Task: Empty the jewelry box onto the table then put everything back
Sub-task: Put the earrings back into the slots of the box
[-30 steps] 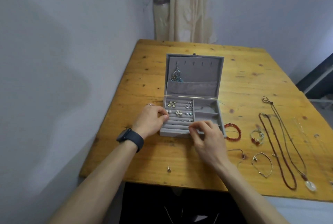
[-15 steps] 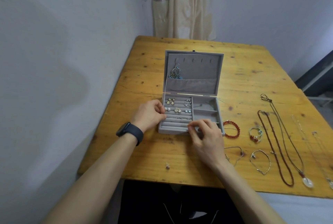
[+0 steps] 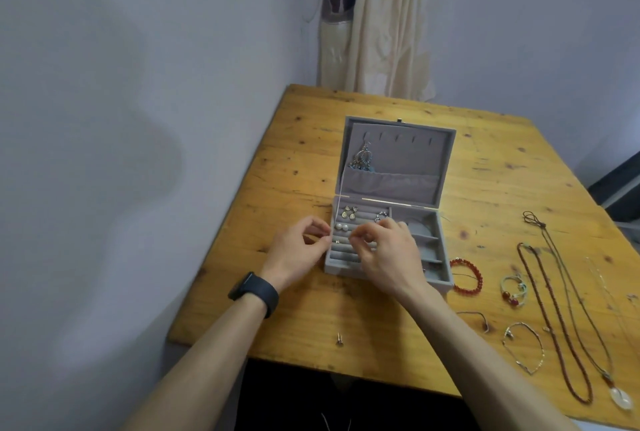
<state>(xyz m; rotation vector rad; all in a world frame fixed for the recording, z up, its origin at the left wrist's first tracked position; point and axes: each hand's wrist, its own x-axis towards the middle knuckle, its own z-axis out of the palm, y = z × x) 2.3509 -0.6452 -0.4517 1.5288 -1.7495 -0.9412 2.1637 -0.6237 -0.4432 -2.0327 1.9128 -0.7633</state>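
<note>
The grey jewelry box (image 3: 441, 280) stands open on the wooden table (image 3: 485, 181), lid upright. Several earrings sit in its left ring rolls, among them pearl studs (image 3: 341, 226). A dangling earring (image 3: 362, 157) hangs on a hook inside the lid. My left hand (image 3: 298, 252) pinches the box's left wall with curled fingers. My right hand (image 3: 388, 254) is over the ring rolls, thumb and forefinger pinched on a small earring that they mostly hide. One small stud (image 3: 339, 340) lies alone on the table near the front edge.
Right of the box lie a red bead bracelet (image 3: 467, 276), a small charm bracelet (image 3: 514, 290), thin chain bracelets (image 3: 524, 347) and long necklaces (image 3: 554, 319) with a white pendant (image 3: 620, 397). A wall runs along the table's left side. A curtain (image 3: 374, 22) hangs behind.
My right hand has moved from the box's front edge up and left over the ring rolls. My left hand stays at the box's left side. The camera has tilted slightly.
</note>
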